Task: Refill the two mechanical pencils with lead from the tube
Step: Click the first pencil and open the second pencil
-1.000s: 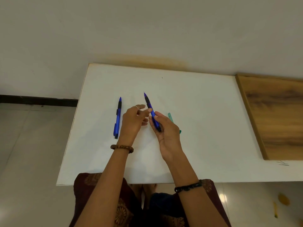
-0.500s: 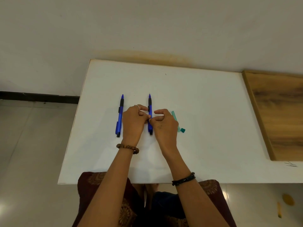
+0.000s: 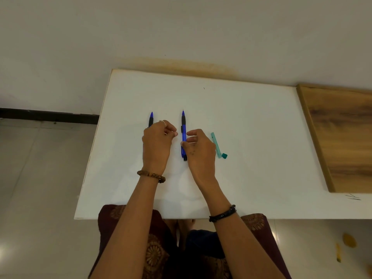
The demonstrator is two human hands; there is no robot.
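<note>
one head-worn wide-angle view looks forward and steeply down from above the seated person. the flat white rectangular surface (image 3: 241, 137) fills mid-frame at arm's reach, forearms enter from the bottom edge, and the pale wall fills the upper frame.

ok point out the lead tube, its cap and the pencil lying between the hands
lead tube (image 3: 215, 143), head view, middle of the clear teal barrel
cap (image 3: 224, 156), head view, dark teal top
pencil (image 3: 183, 122), head view, black grip near the tip
</note>
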